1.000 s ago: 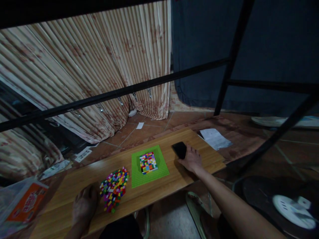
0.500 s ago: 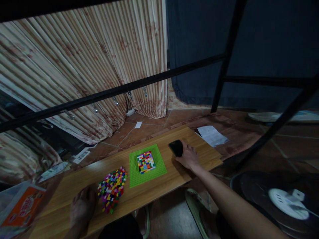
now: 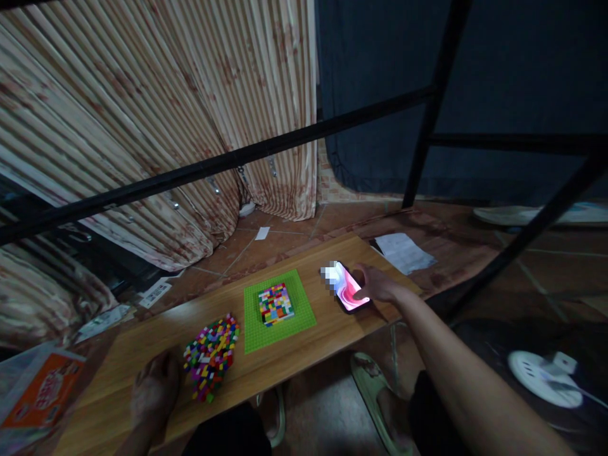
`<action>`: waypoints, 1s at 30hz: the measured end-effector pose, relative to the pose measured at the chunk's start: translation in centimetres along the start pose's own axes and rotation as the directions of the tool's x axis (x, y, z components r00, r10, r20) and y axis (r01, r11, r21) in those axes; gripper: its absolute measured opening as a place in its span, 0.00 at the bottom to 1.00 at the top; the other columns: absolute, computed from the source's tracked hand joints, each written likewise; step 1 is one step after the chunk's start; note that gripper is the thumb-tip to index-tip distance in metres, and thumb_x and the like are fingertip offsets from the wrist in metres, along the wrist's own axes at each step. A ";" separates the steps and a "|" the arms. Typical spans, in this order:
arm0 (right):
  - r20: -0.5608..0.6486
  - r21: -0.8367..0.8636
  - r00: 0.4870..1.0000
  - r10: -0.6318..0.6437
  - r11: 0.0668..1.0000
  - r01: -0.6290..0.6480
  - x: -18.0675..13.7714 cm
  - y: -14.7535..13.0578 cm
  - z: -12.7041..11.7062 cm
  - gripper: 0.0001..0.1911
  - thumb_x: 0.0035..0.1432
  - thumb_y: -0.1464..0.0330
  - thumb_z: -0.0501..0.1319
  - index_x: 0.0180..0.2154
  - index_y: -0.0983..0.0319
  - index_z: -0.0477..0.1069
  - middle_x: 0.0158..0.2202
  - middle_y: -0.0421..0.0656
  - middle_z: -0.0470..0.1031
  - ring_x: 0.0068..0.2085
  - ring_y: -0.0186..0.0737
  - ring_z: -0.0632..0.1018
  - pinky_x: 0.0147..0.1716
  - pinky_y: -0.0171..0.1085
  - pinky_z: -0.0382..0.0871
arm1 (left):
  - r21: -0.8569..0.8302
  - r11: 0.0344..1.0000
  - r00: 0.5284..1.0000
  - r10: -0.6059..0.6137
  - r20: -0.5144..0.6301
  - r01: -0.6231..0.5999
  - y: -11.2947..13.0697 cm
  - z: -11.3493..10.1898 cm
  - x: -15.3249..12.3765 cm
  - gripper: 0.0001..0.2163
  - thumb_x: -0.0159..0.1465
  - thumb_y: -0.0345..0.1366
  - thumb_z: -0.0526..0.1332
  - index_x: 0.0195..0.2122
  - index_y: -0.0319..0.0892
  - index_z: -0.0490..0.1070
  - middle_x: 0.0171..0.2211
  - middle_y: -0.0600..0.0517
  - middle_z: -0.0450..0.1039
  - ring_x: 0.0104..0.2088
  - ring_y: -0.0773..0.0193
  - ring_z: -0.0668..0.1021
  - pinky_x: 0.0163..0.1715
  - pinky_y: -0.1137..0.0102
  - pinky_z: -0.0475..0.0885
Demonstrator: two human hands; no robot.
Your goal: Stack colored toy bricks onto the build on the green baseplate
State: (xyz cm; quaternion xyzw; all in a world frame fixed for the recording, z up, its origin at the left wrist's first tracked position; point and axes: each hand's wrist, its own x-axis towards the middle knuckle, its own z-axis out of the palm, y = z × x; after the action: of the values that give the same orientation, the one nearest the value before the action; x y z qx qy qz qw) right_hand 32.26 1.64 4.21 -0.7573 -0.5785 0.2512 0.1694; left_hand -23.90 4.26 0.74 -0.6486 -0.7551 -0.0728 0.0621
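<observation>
My right hand [image 3: 375, 282] is at the right edge of a phone [image 3: 346, 286] that lies face up on the wooden table, its screen lit pink and white. The thumb reaches over the lower screen and the other fingers are apart from it, near the far edge. My left hand [image 3: 154, 387] rests on the table, loosely bent and holding nothing visible; its fingertips are dim. Beside it spreads a heap of small coloured bricks [image 3: 211, 354]. Between heap and phone, a green baseplate [image 3: 257, 334] carries a square block of multicoloured bricks [image 3: 276, 304].
The low table [image 3: 259, 375] has papers [image 3: 403, 251] on the floor past its far right end. An orange-labelled plastic package [image 3: 42, 392] stands at left. Black metal bars [image 3: 266, 149] cross in front of the curtains. A white power strip [image 3: 544, 379] is at lower right.
The phone, dark and gripped by my right hand before, now lies flat with its screen lit. My right hand has shifted slightly right and loosened around it. My left hand stays put.
</observation>
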 end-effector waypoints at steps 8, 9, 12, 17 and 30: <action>-0.089 -0.081 0.993 0.074 0.993 -0.081 0.9 -0.2 1.0 0.38 0.46 0.67 0.69 0.59 0.64 0.62 0.56 0.54 0.70 0.58 0.53 0.70 0.54 0.44 0.62 | 0.011 1.000 1.000 -0.012 0.020 0.011 0.4 -0.4 -0.1 0.24 0.66 0.42 0.45 0.53 0.34 0.69 0.52 0.36 0.72 0.54 0.46 0.72 0.53 0.56 0.68; -0.131 -0.051 0.987 0.097 0.993 -0.104 1.1 -0.3 1.1 0.33 0.50 0.64 0.67 0.58 0.64 0.63 0.55 0.54 0.72 0.57 0.52 0.71 0.53 0.43 0.63 | 0.008 1.000 1.000 -0.009 0.018 0.009 0.4 -0.4 -0.1 0.24 0.66 0.43 0.45 0.53 0.34 0.69 0.52 0.36 0.72 0.54 0.46 0.73 0.52 0.55 0.68; -0.208 0.042 0.970 0.127 0.992 -0.121 1.4 -0.6 1.2 0.24 0.62 0.59 0.56 0.55 0.64 0.66 0.48 0.52 0.77 0.56 0.48 0.73 0.51 0.40 0.65 | 0.004 1.000 1.000 -0.004 0.004 0.004 0.1 -0.2 0.0 0.23 0.66 0.42 0.46 0.52 0.34 0.71 0.50 0.36 0.73 0.52 0.47 0.74 0.52 0.55 0.69; -0.306 0.089 0.933 0.191 0.981 -0.172 1.3 -0.5 0.8 0.30 0.63 0.55 0.53 0.57 0.70 0.64 0.47 0.57 0.77 0.54 0.49 0.75 0.49 0.38 0.67 | -0.013 1.000 1.000 0.012 0.003 -0.012 -0.1 0.1 -0.1 0.22 0.66 0.42 0.46 0.52 0.35 0.70 0.51 0.37 0.73 0.53 0.47 0.73 0.54 0.56 0.66; -0.443 0.191 0.865 0.236 0.967 -0.166 0.7 -0.4 -0.7 0.27 0.61 0.58 0.55 0.55 0.69 0.68 0.47 0.55 0.77 0.48 0.50 0.77 0.46 0.40 0.68 | -0.031 0.999 0.999 -0.029 -0.016 0.028 0.7 -0.2 -0.4 0.21 0.66 0.41 0.47 0.53 0.35 0.69 0.51 0.37 0.72 0.54 0.46 0.72 0.53 0.55 0.68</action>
State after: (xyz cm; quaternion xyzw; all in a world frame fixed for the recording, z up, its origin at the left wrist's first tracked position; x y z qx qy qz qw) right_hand 32.52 2.49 4.88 -0.8370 -0.4191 0.1218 0.3302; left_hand -23.17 3.97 0.88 -0.6380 -0.7625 -0.0905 0.0573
